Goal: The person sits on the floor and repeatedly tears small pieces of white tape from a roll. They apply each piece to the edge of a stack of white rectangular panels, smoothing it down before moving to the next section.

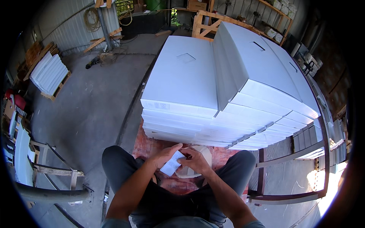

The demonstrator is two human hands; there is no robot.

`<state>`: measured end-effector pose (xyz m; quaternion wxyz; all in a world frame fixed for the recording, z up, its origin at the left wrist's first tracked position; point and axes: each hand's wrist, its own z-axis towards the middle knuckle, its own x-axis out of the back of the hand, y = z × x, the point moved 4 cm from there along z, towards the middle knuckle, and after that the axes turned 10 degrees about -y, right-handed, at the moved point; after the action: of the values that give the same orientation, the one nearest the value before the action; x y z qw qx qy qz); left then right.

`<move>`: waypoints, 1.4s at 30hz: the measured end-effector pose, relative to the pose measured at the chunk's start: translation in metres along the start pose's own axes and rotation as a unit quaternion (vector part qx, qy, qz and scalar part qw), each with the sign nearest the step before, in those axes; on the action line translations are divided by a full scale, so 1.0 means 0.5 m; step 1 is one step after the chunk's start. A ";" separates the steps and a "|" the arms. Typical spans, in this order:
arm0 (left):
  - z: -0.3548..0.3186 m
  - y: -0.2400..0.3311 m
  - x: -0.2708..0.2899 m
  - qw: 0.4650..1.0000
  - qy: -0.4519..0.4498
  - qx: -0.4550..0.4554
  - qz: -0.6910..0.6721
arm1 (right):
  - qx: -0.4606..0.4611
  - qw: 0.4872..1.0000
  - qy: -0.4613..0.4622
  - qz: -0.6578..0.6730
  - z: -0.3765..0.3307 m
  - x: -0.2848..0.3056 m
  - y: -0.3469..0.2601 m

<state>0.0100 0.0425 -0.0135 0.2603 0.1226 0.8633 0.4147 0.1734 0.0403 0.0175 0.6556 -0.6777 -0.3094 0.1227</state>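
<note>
Low between my knees, my left hand (pixel 166 155) grips a small white printed paper slip or stack of slips (pixel 171 163), its thumb lying along the upper edge. My right hand (pixel 196 161) pinches the same paper at its right side, fingers bent over it. A cream-coloured bag or cloth (pixel 205 151) lies just behind and under my right hand, partly covered by it. Ahead stands a stack of large flat white cartons (pixel 186 76), with a printed patch on the near side of its top carton. Whether the paper is one sheet or several, I cannot tell.
Taller white cartons (pixel 254 68) adjoin on the right. Beneath me is a reddish, worn board (pixel 146 143). A dark metal frame (pixel 325 159) stands at right, a rack with a curved tube (pixel 53 193) at left. Far left, more white panels (pixel 50 74) sit on a pallet.
</note>
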 end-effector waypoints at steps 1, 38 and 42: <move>0.000 0.013 -0.002 0.999 0.008 -0.024 0.046 | -0.004 1.000 -0.008 0.015 -0.001 -0.003 0.008; 0.003 0.033 -0.016 0.994 -0.051 0.044 -0.083 | -0.054 0.995 0.021 0.086 0.010 0.007 0.016; 0.008 0.031 -0.020 0.991 -0.053 0.045 -0.111 | -0.039 0.997 0.045 0.049 0.012 0.011 0.031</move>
<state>0.0206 0.0504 0.0001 0.3447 0.0597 0.8741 0.3371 0.1782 0.0493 0.0035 0.6347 -0.7222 -0.2509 0.1122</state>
